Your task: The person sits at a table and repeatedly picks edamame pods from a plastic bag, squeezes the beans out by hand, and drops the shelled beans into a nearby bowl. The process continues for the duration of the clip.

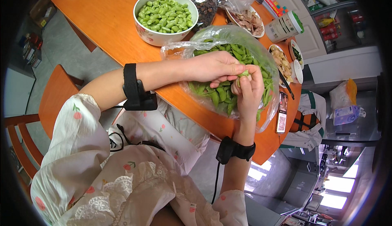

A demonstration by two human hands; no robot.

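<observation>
My left hand (223, 66) and my right hand (251, 86) meet above an open clear plastic bag (171, 48) of green bean pods (222, 94). Between their fingertips is a green bean pod (244, 73), pinched from both sides and partly covered by the fingers. Beyond my left forearm stands a white bowl (150, 37) with a floral pattern, filled with shelled green beans (165, 15). Black straps with small devices sit on both my forearms.
Past the bag are a bag of dark dried pieces (203, 10), a plate of sliced meat (249, 22) and a green-lidded tub (283, 26). To the right lie a dish of pale food (280, 60), black chopsticks (286, 84) and a lit phone (282, 112). Wooden chairs (58, 100) stand left.
</observation>
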